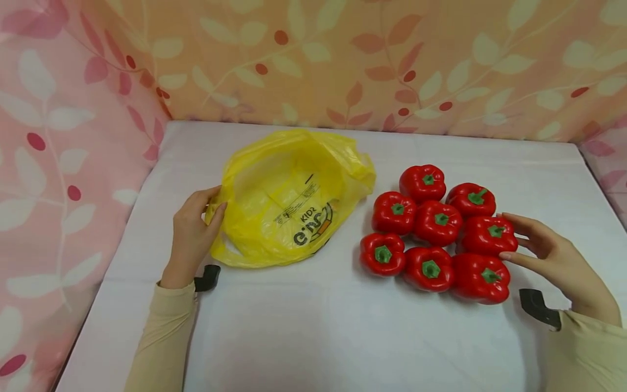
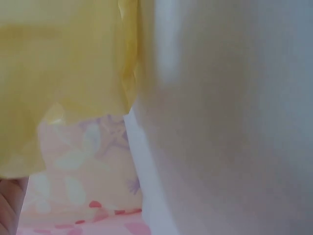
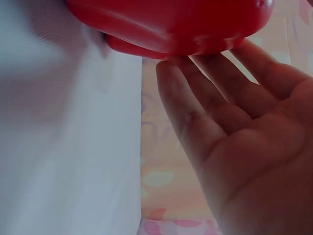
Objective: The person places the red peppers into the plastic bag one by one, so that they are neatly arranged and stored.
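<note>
In the head view, my left hand [image 1: 193,228] holds the left rim of a yellow plastic bag [image 1: 274,201] between thumb and fingers. The bag lies with its mouth spread wide, dark print showing on it. Several red bell peppers [image 1: 437,223] with green stems sit clustered to its right. My right hand [image 1: 558,258] is at the rightmost bell pepper [image 1: 482,235], thumb and fingers spread at its right side. The right wrist view shows the fingers [image 3: 220,93] extended to a red pepper [image 3: 186,24]. In the left wrist view the bag [image 2: 63,63] covers most of the left hand.
A white cloth [image 1: 313,326] covers the table. Patterned curtains [image 1: 343,65] stand behind it and along the left side [image 1: 59,190]. A black wrist mount [image 1: 208,277] juts out by the left wrist, and another [image 1: 536,305] by the right.
</note>
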### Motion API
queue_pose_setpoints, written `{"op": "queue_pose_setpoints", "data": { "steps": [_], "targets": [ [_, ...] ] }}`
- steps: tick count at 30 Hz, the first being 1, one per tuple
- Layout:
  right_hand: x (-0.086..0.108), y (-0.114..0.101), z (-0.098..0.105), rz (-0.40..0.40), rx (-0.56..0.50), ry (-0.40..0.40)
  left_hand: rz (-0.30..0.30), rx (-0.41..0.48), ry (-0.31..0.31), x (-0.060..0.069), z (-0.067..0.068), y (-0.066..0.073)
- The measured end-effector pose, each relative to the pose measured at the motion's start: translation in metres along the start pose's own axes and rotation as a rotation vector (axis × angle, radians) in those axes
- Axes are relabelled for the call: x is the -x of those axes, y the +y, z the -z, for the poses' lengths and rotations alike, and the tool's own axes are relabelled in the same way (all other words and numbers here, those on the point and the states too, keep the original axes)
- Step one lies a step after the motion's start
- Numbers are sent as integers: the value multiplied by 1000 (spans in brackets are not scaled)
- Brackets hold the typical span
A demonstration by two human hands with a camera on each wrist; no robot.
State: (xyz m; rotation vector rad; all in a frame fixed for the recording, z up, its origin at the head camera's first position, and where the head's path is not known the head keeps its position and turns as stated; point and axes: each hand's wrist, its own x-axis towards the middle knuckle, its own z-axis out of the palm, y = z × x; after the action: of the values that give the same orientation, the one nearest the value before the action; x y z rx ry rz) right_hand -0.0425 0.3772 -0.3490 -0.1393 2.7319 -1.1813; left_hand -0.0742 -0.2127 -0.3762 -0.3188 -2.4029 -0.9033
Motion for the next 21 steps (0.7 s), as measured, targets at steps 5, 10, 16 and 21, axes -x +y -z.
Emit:
{"op": "queue_pose_setpoints", "data": {
  "steps": [5, 10, 16, 21],
  "targets": [
    [-1, -3, -1, -14, -3, 12, 27, 23, 9, -10, -6, -2],
    [0, -1, -2, -45, 0, 30, 51, 58, 24, -19, -12, 1],
    [1, -1, -3, -29, -9, 59, 47, 77, 29, -18, -15, 3],
    [2, -2, -3, 0, -28, 69, 44, 76, 30, -17, -16, 3]
  ]
}}
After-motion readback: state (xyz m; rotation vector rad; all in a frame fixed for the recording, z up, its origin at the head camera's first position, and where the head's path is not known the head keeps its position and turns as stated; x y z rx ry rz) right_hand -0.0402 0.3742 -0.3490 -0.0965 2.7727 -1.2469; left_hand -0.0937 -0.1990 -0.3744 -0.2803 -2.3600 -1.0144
